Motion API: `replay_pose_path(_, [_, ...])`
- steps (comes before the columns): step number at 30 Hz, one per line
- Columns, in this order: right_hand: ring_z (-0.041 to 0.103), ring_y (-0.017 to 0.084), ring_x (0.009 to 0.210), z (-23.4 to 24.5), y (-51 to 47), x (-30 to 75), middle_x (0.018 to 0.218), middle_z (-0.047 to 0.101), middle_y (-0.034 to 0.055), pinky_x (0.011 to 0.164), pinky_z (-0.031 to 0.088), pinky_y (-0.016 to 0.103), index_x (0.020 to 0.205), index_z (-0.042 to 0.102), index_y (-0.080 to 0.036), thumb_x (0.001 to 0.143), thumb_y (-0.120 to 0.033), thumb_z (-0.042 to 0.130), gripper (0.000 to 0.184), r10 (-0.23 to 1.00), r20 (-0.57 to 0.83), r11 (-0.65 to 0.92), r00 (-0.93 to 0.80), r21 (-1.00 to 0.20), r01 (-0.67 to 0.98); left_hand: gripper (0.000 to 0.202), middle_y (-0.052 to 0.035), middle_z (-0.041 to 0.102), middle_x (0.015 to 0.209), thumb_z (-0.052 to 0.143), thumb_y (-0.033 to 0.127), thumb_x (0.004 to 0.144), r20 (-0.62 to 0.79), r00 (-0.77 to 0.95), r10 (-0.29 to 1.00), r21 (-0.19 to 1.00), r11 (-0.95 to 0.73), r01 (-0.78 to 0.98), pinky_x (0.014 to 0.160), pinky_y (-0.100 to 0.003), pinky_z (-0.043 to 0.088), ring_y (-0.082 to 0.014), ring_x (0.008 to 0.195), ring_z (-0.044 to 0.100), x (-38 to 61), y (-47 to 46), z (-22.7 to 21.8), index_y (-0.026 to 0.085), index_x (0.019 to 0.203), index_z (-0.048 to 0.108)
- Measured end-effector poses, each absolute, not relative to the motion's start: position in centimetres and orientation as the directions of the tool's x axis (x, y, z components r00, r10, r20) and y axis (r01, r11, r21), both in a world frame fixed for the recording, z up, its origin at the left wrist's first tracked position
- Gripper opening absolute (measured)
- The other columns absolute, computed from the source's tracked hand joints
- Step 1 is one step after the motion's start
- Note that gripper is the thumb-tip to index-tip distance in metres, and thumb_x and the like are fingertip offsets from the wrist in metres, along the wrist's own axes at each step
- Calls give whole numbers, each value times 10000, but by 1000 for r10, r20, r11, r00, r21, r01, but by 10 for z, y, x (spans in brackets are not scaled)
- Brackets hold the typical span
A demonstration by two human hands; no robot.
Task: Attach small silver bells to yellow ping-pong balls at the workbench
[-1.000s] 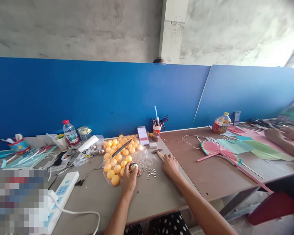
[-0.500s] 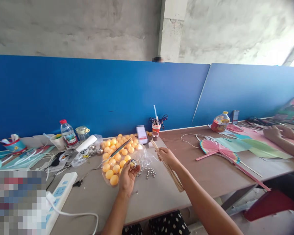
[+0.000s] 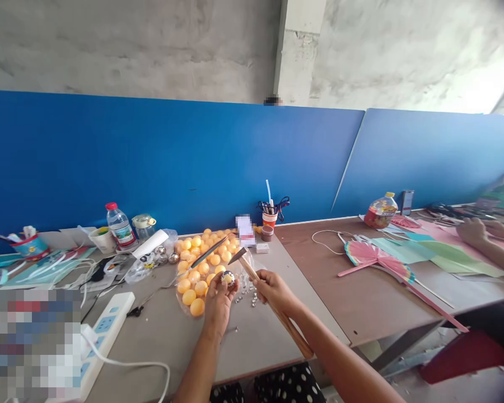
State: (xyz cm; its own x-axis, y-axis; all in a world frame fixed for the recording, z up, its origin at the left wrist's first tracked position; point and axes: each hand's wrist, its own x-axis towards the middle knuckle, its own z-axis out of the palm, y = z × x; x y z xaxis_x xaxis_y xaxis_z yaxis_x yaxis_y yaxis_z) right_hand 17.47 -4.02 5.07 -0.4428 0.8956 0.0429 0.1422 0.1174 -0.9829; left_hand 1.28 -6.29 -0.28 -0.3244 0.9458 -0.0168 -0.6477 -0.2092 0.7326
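Observation:
My left hand [image 3: 217, 305] is closed around a shiny silver ball [image 3: 227, 278] with a yellowish patch on it, held above the table. Close by on the right, my right hand [image 3: 274, 291] grips a long wooden-handled tool [image 3: 292, 331]. Its dark, wedge-shaped end points left, a short way above and to the right of the ball, apart from it. Small silver beads [image 3: 254, 301] lie on the table behind and between the hands. Behind my left hand, a clear bag holds several orange balls [image 3: 197, 307], with a dark, slim, pointed tool [image 3: 209, 252] lying across them.
A power strip [image 3: 109, 322] with a white cable lies at the front left. Behind it are a water bottle [image 3: 121, 228] and loose wires. A pen cup [image 3: 269, 218] stands at the back. Rightward lie a pink paper fan [image 3: 376, 254] and a co-worker's hands [image 3: 472, 230].
My right hand has moved left and toward me, bringing the tool's dark end into view near the ball. My left hand still holds the ball, which has turned slightly.

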Motion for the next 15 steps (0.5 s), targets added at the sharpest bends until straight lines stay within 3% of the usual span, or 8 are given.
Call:
replay_pose_path(4, [389,87,387,42,-43,177,410,457,-71,444,285,217,680,481,-204,781,-415,563,248,909,-8,95,-418,-970,225,492,-14,660,910,796,359,617,-20,-340,940,763,-206,-613,946,-417,492,-189,890,695,14,-62,-4,220,1016,543])
replay_pose_path(9, [371,90,400,39,-44,180,437,422,-89,446,289,219,818,543,-192,810,-453,512,263,946,103,129,-307,-989,67,426,-35,645,959,750,375,674,21,-344,939,794,-225,-565,939,-430,508,-184,871,691,15,-62,-6,216,1020,559])
replay_pose_path(15, [369,86,378,29,-55,177,406,442,-68,433,266,225,671,489,-204,771,-452,547,274,947,-14,59,-321,-974,217,446,-40,639,928,788,353,631,-16,-370,929,782,-219,-584,899,-421,534,-204,838,693,14,-60,-8,216,989,560])
